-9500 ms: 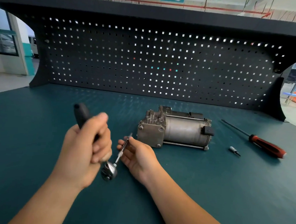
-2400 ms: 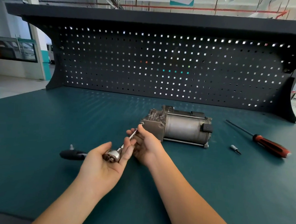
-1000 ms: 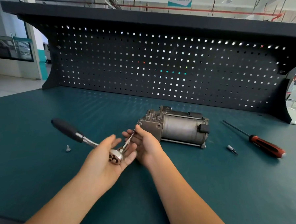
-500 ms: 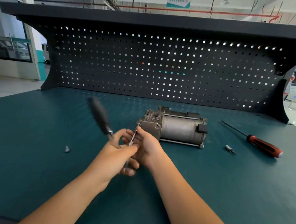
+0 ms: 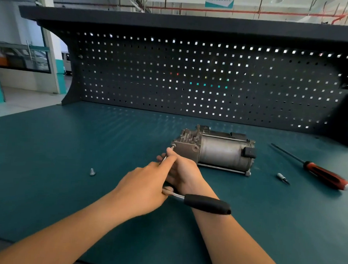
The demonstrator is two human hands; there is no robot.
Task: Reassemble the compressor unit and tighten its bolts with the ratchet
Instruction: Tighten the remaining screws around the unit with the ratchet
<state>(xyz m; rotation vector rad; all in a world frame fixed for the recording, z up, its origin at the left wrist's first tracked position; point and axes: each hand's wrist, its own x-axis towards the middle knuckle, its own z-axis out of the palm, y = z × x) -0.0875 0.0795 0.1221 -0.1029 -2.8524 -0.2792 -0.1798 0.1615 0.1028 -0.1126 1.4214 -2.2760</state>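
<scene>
The left hand (image 5: 143, 190) curls over the ratchet (image 5: 206, 203) head, its black handle jutting right across the right wrist. The right hand (image 5: 184, 172) pinches the extension (image 5: 164, 158), whose tip meets a corner of the compressor (image 5: 218, 152) lying mid-bench. Around lie a loose bolt (image 5: 92, 171), a bit (image 5: 282, 177) and a screwdriver (image 5: 326, 176). The ceiling sign (image 5: 219, 1) is too blurred to read.

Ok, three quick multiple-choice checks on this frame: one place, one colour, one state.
1. Where is the loose silver bolt relative to the grey metal compressor unit? A) left B) right C) on top
2. The long screwdriver has what handle colour? A) blue B) red and black C) yellow
3. The black-handled ratchet is: A) lying free B) held by the left hand C) snapped in two
Key: 1A, it lies left of the unit; 2B, red with black inserts; 3B, fingers curl round its head.
</scene>
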